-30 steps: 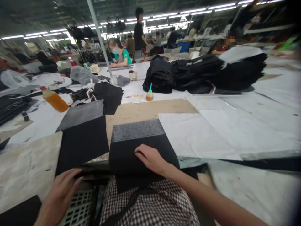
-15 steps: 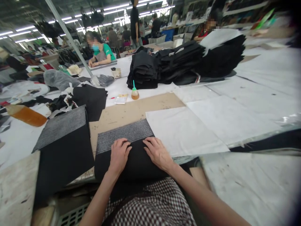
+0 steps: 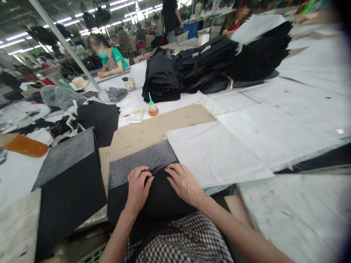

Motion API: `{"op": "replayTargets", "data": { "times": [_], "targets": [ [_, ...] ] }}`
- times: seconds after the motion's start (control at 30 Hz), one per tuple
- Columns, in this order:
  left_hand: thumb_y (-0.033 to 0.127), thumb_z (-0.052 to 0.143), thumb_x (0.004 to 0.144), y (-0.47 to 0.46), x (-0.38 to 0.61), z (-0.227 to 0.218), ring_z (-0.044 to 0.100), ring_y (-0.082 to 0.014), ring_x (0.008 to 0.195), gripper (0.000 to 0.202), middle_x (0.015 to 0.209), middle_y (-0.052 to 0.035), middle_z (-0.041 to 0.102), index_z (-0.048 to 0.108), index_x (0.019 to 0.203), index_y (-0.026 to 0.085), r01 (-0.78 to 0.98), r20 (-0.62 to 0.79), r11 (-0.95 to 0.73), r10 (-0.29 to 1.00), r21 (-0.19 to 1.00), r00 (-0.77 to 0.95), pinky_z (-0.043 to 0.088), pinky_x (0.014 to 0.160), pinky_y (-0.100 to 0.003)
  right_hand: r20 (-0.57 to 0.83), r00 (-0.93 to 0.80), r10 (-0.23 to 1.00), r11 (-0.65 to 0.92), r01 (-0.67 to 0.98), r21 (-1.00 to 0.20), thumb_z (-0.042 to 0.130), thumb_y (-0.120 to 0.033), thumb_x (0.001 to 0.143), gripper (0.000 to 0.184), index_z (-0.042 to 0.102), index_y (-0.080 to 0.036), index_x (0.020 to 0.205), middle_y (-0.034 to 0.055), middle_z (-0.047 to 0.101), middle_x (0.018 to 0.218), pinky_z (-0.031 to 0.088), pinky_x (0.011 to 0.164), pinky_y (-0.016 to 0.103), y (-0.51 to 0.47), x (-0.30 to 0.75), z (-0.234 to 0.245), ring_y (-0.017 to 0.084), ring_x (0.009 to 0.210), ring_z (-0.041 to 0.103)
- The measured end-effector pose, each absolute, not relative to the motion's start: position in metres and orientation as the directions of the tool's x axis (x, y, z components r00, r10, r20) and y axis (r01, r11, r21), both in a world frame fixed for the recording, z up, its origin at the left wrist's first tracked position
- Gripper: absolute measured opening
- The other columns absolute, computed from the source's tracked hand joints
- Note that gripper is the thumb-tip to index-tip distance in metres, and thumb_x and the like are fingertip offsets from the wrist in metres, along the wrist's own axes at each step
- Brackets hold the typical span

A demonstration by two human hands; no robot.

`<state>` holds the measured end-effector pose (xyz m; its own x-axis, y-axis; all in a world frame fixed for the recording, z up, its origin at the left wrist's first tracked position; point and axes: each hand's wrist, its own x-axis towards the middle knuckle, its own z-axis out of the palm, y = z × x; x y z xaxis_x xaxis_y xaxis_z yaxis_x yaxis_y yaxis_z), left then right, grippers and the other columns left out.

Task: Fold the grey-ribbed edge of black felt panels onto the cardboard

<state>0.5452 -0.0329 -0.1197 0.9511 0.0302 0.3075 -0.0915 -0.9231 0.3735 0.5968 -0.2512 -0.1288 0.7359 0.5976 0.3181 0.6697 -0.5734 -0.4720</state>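
In front of me lies a black fabric panel (image 3: 159, 197) with a grey ribbed band (image 3: 142, 155) across its far part. The panel's near end hangs over the table edge towards my lap. My left hand (image 3: 138, 186) rests on it near the seam with the band, fingers curled and thumb pinching the black cloth. To the right, my right hand (image 3: 183, 182) grips the cloth the same way, close to the band's right corner. Between the two hands the fabric is raised in a small fold. What lies under my fingertips is hidden.
A similar black-and-grey stack (image 3: 71, 197) lies to the left, near a bottle of amber liquid (image 3: 26, 144). Brown cardboard (image 3: 164, 120) and white sheets (image 3: 219, 149) cover the table. Beyond stand a small glue bottle (image 3: 153, 108) and black fabric bundles (image 3: 192, 69). A person (image 3: 112, 58) sits across.
The cloth between my hands has risen into a small wrinkle, where it lay flatter before. Both hands stay nearly in place. The head view has shifted and tilted slightly.
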Motion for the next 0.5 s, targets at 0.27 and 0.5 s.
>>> {"op": "replayTargets", "data": {
  "times": [0.27,0.5],
  "targets": [
    [0.013,0.047,0.093,-0.043,0.539,-0.101,0.06,-0.0206,0.102,0.016,0.107,-0.0037,0.066,0.059,0.093,0.024,-0.219,0.367,-0.926,-0.097,0.309,0.925,0.037,0.098,-0.046,0.396,0.66,0.639,-0.508,0.748,-0.426,0.052,-0.011,0.09,0.048,0.045,-0.021,0.136,0.012,0.051,0.137,0.041,0.104,0.051,-0.245,0.616,-0.103,0.03,0.124,0.047],
    [0.008,0.049,0.086,-0.034,0.544,-0.125,0.064,-0.0176,0.08,0.018,0.083,-0.0003,0.066,0.054,0.092,0.024,-0.251,0.442,-0.91,-0.086,0.331,0.893,0.04,0.098,-0.046,0.245,0.382,0.891,-0.256,0.868,-0.425,0.065,-0.018,0.084,0.026,0.06,-0.022,0.109,0.0025,0.065,0.098,0.036,0.096,0.042,-0.215,0.644,-0.083,0.021,0.095,0.058]
  ]
}}
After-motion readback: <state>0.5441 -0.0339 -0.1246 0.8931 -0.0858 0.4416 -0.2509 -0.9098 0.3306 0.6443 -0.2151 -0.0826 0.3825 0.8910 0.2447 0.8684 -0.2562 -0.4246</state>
